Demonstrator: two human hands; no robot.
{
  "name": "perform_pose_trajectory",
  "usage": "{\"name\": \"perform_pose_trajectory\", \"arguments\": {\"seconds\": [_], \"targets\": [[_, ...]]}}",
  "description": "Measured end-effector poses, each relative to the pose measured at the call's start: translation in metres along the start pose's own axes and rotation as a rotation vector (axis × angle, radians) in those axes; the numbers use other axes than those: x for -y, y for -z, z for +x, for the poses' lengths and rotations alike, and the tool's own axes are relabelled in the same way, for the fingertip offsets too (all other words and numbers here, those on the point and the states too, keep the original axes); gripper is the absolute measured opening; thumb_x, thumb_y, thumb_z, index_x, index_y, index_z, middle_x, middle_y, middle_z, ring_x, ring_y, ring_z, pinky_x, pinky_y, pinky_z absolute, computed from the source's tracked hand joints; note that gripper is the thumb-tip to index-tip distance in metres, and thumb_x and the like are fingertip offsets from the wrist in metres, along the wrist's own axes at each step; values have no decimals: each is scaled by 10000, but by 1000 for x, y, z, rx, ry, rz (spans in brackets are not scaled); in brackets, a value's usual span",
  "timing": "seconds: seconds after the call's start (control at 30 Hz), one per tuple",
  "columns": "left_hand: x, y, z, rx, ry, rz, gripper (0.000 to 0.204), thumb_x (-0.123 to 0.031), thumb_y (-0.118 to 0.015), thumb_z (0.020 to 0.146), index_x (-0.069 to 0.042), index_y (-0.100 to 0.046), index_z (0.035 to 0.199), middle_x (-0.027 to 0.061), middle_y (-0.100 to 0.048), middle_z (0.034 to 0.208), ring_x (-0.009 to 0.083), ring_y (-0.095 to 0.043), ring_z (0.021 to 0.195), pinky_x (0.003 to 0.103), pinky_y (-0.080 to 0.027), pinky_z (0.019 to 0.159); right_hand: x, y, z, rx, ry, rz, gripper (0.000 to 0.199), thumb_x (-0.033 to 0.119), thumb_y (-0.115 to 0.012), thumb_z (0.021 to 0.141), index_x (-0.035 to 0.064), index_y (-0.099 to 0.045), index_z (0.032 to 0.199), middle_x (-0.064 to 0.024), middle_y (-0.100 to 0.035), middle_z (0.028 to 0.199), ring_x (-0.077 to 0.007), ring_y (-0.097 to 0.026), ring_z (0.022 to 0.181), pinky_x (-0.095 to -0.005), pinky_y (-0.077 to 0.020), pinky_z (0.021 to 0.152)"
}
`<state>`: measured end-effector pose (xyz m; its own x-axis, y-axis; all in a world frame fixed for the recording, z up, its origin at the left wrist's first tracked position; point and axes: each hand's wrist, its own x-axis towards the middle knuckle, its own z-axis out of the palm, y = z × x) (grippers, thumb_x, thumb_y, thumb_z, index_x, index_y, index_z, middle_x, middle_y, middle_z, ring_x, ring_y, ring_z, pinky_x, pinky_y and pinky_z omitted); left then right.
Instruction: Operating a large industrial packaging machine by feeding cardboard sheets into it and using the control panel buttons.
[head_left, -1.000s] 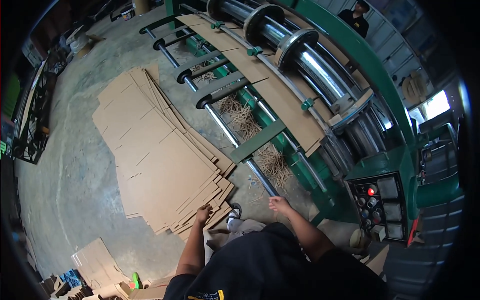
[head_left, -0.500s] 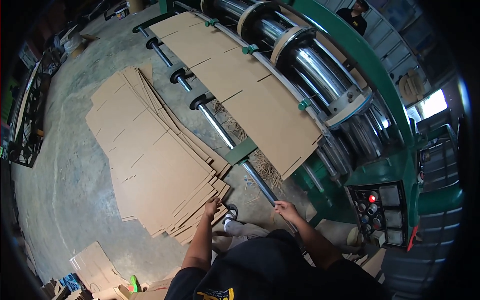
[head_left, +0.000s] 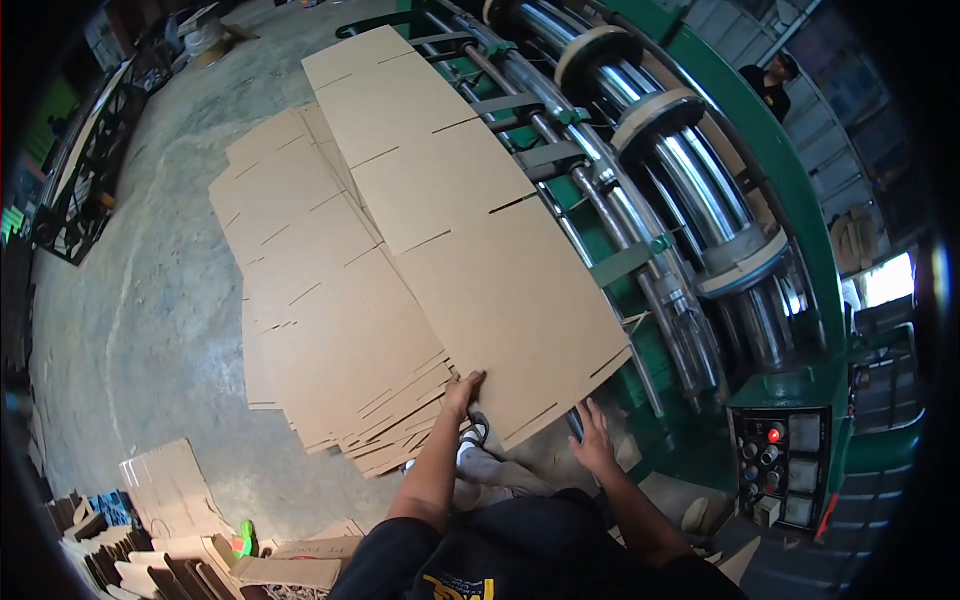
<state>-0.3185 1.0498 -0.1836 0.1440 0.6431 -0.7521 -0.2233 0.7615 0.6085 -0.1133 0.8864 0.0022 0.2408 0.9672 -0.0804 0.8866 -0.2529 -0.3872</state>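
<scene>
A long slotted cardboard sheet (head_left: 470, 270) slants across the middle, off the machine's rollers, with its left edge over a pile of like sheets. My left hand (head_left: 460, 390) is closed on the sheet's near left edge. My right hand (head_left: 594, 440) has its fingers stretched out just below the sheet's near end, close to a steel bar that the sheet mostly covers. To the left, a fanned stack of slotted cardboard sheets (head_left: 310, 290) lies on the floor.
The green machine (head_left: 800, 200) with shiny rollers (head_left: 700, 180) stands on the right. Its control panel (head_left: 780, 465) shows a lit red button. Cardboard scraps (head_left: 180, 560) are piled at lower left. Another person (head_left: 768, 90) is at the far right. My feet are beside the stack.
The sheet has come out of the machine leftward, uncovering bars and green arms. My left hand has moved from the stack to the sheet's edge. My right hand has let go of the bar.
</scene>
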Motion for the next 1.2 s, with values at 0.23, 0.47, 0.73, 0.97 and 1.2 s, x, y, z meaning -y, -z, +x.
{"name": "perform_pose_trajectory", "arguments": {"seconds": [0.23, 0.47, 0.73, 0.97, 1.2], "targets": [[-119, 51, -129, -71, -287, 179, 333, -264, -603, 808, 28, -596, 967, 76, -637, 813, 172, -588, 730, 290, -458, 694, 30, -46, 8, 28, 186, -47, 587, 39, -559, 743, 140, -393, 1296, -198, -450, 1229, -401, -423, 1130, -417, -387, 916], [-148, 88, -195, 18, -639, -21, 517, -319, -555, 842, -13, -443, 1242, 145, -550, 1120, 189, -561, 936, 281, -454, 762, 120, -57, 2, 93, -297, 909, 346, 132, -466, 869, 42, -450, 1203, -206, -577, 1024, -351, -572, 955, -421, -507, 772], [21, 229, -122, -255, -229, 239, 560, -259, -574, 785, -44, -415, 1277, 191, -404, 1304, 296, -440, 1159, 354, -363, 952, 136, -155, 3, 559, -861, 1485, 385, 249, -466, 898, -8, -434, 1182, -211, -575, 995, -303, -626, 832, -411, -554, 675], [79, 344, -85, -229, -22, 1081, 452, -225, -561, 721, -35, -557, 1132, 211, -577, 1069, 317, -536, 1041, 358, -415, 908, 94, -202, -12, 1153, -749, 705, 357, 244, -474, 891, 58, -466, 1196, -147, -597, 966, -237, -626, 833, -351, -534, 689], [120, 363, -90, -278, -13, 949, 412, -284, -541, 728, -60, -603, 1069, 179, -592, 1053, 308, -549, 1020, 338, -431, 881, 41, -183, -11, 939, -635, 679, 313, 222, -493, 879, 82, -526, 1158, -84, -606, 953, -157, -614, 743, -253, -493, 613]]}}
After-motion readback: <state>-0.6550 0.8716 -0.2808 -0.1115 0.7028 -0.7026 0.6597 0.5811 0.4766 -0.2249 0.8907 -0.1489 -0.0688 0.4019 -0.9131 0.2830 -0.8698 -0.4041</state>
